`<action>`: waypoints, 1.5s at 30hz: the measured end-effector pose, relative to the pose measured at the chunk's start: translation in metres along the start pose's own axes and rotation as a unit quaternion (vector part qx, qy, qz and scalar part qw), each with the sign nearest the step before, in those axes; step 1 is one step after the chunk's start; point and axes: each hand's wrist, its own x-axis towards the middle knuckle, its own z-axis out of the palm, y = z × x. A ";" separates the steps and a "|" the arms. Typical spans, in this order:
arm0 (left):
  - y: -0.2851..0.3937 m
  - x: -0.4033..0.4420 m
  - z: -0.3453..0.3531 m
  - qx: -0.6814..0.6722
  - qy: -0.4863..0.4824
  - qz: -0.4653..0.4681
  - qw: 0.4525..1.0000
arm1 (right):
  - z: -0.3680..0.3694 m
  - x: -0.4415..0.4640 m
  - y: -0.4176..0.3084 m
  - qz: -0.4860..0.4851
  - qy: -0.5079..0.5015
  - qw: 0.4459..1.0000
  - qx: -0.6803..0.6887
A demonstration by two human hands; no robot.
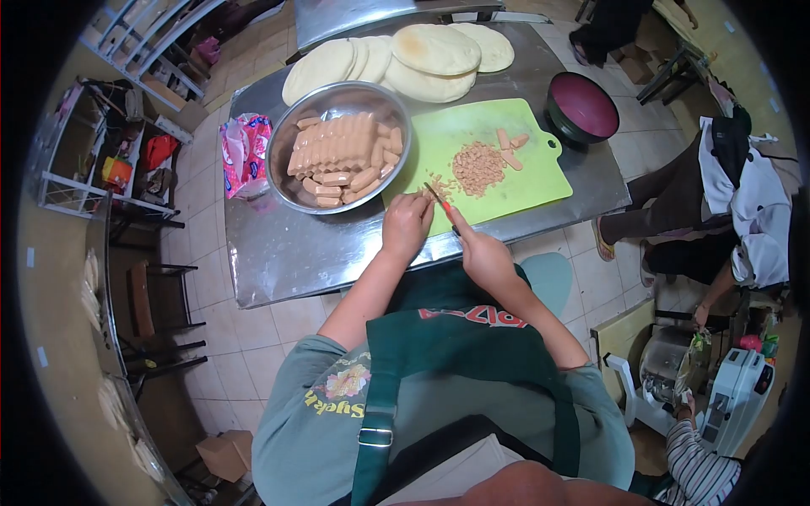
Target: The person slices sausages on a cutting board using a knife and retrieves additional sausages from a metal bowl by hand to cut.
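On the board (523,190), cut sausage (440,185) lies by the left hand (409,221), fingers curled, its hold hidden. The right hand (488,257) is wrapped round the knife (450,214). Likely mid-dicing; another cut calls for fingertips clear of the blade.

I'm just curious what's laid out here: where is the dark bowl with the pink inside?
In the head view, the dark bowl sits on the right side of the metal table, beside the handle-hole end of the green cutting board.
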 end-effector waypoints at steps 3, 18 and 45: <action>0.001 -0.001 0.001 0.014 -0.007 -0.005 1.000 | 0.000 -0.006 -0.002 0.026 -0.034 0.999 0.004; -0.002 -0.007 0.002 -0.008 -0.031 -0.026 0.999 | -0.014 -0.017 0.006 -0.028 0.045 0.998 0.016; 0.004 -0.005 -0.005 0.014 -0.012 -0.031 0.999 | -0.016 -0.009 0.003 -0.025 0.011 0.999 0.019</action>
